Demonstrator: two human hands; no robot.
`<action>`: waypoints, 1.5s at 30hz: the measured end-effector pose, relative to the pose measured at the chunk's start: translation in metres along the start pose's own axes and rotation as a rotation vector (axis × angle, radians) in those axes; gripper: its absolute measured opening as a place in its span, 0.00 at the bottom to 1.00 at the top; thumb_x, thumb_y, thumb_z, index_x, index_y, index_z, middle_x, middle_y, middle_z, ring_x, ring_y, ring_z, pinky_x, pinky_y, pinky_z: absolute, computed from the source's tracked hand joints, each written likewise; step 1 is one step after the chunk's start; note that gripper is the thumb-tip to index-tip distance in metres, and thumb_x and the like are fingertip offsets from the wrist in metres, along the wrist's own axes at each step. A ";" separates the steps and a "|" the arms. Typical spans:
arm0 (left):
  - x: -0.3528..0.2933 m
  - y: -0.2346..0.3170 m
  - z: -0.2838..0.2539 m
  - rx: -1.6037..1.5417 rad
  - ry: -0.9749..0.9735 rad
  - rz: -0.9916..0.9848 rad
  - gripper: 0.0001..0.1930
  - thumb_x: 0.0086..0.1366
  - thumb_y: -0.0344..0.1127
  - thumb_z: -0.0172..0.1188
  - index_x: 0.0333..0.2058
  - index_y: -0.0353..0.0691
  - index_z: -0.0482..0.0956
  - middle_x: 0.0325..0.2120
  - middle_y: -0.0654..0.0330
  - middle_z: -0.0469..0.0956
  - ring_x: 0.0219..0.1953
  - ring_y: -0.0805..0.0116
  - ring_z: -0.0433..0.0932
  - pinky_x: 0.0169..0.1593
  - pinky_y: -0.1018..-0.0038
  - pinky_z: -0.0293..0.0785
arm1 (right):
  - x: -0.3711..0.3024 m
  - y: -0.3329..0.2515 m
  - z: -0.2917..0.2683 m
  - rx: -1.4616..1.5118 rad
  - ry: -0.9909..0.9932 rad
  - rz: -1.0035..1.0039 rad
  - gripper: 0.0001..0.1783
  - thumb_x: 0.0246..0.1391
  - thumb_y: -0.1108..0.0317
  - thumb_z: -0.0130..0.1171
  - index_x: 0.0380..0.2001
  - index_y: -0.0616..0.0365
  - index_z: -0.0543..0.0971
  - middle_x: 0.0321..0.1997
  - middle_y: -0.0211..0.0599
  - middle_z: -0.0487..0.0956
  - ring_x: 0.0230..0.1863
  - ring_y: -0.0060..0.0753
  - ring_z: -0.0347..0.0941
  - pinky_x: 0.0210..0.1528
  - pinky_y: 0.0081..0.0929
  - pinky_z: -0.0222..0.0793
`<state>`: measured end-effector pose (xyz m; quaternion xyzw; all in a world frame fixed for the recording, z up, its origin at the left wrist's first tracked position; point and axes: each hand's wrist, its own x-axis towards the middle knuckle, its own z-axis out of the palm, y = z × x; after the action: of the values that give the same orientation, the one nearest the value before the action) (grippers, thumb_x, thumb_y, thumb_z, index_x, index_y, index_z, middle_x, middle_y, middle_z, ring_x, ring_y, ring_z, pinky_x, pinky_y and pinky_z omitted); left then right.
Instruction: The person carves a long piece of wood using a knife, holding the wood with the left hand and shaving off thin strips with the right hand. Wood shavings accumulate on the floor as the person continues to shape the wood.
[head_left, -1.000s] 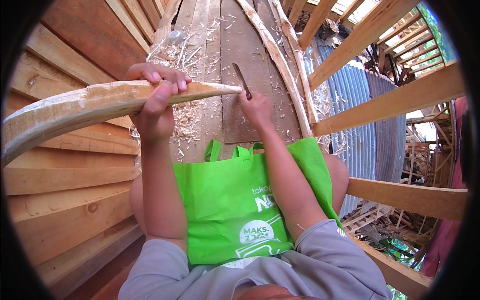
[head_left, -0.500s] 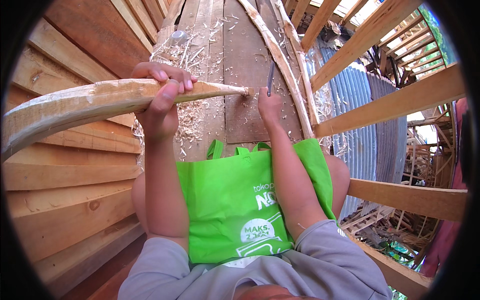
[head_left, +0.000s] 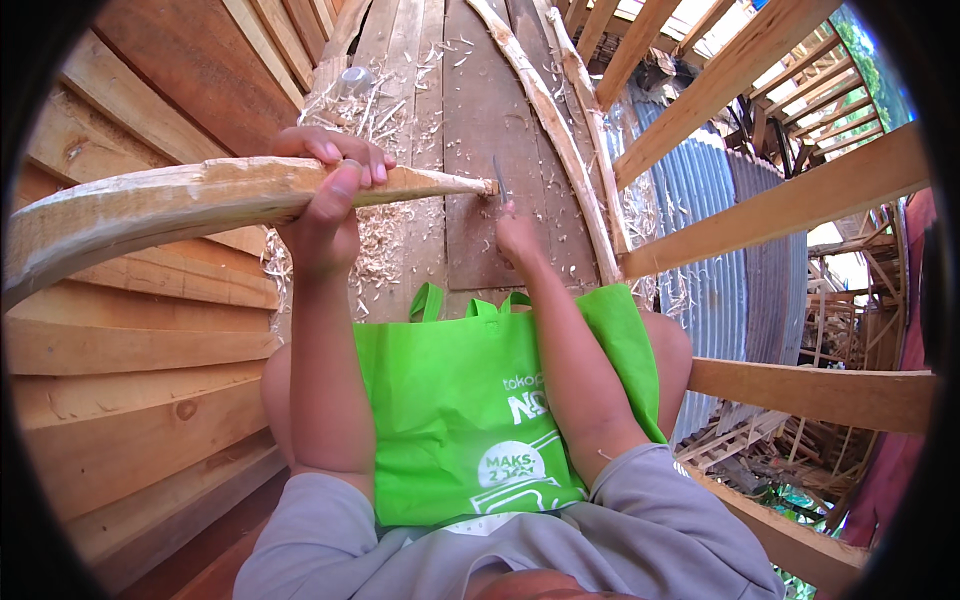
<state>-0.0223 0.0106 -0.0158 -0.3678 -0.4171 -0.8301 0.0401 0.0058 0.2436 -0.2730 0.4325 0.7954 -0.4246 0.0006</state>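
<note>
A thick, curved, peeled branch [head_left: 190,195] runs in from the left edge and narrows to a whittled tip. My left hand [head_left: 330,195] is wrapped around it near the thinner end. In my right hand [head_left: 518,238] is a knife [head_left: 499,175], its dark blade pointing away from me, right beside the branch's tip; whether it touches the wood I cannot tell. My fingers hide the knife's handle. Across my lap lies a green cloth bag [head_left: 450,390], under both forearms.
Wood shavings [head_left: 375,235] litter the plank floor [head_left: 485,245] ahead. Two long peeled poles [head_left: 545,95] lie along its right side. A clear cup [head_left: 355,80] stands far left. Stacked boards [head_left: 150,340] wall the left; wooden rails [head_left: 780,200] and corrugated metal sheets [head_left: 700,250] are at right.
My right hand has moved left and slightly nearer, bringing the knife from right of the branch up to its tip. The left hand keeps its grip on the branch.
</note>
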 end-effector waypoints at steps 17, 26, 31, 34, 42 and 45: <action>-0.005 0.004 -0.006 0.051 0.076 -0.016 0.10 0.58 0.30 0.54 0.37 0.44 0.64 0.24 0.61 0.68 0.31 0.67 0.70 0.46 0.63 0.71 | -0.049 -0.044 -0.015 0.100 -0.095 -0.197 0.37 0.64 0.49 0.33 0.41 0.79 0.78 0.49 0.75 0.74 0.55 0.71 0.70 0.60 0.51 0.63; -0.009 0.008 -0.019 0.077 0.082 -0.018 0.09 0.57 0.29 0.54 0.35 0.43 0.65 0.24 0.60 0.69 0.30 0.67 0.70 0.44 0.62 0.72 | -0.051 -0.051 -0.031 -0.132 -0.001 -0.129 0.35 0.65 0.51 0.31 0.39 0.73 0.80 0.45 0.72 0.77 0.53 0.71 0.72 0.58 0.55 0.63; -0.004 0.005 -0.011 0.052 0.062 -0.021 0.09 0.57 0.30 0.54 0.35 0.43 0.65 0.24 0.60 0.69 0.30 0.67 0.70 0.44 0.63 0.72 | -0.046 -0.045 -0.009 0.005 0.039 -0.162 0.36 0.65 0.51 0.32 0.31 0.75 0.81 0.37 0.72 0.78 0.47 0.72 0.75 0.55 0.56 0.65; -0.008 0.004 -0.011 0.067 0.107 -0.017 0.09 0.57 0.30 0.54 0.35 0.43 0.64 0.24 0.60 0.69 0.30 0.67 0.70 0.45 0.63 0.72 | -0.044 -0.049 -0.004 -0.018 0.065 -0.187 0.36 0.64 0.51 0.32 0.27 0.74 0.80 0.33 0.71 0.78 0.42 0.73 0.76 0.49 0.57 0.68; -0.009 0.005 -0.012 0.071 0.182 -0.017 0.08 0.57 0.28 0.53 0.35 0.43 0.65 0.24 0.60 0.68 0.30 0.67 0.70 0.44 0.63 0.72 | -0.038 -0.054 0.011 0.161 -0.120 -0.333 0.39 0.67 0.47 0.31 0.23 0.74 0.76 0.20 0.62 0.76 0.27 0.63 0.75 0.38 0.54 0.68; -0.006 0.001 0.011 0.085 0.313 0.007 0.08 0.58 0.28 0.54 0.36 0.43 0.67 0.22 0.61 0.68 0.29 0.68 0.70 0.41 0.64 0.73 | -0.027 -0.034 0.015 0.174 -0.072 -0.195 0.40 0.67 0.45 0.29 0.30 0.74 0.78 0.31 0.65 0.78 0.37 0.66 0.75 0.44 0.55 0.68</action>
<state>-0.0110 0.0162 -0.0147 -0.2335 -0.4394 -0.8587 0.1229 -0.0059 0.2061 -0.2494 0.3362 0.7932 -0.5053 -0.0498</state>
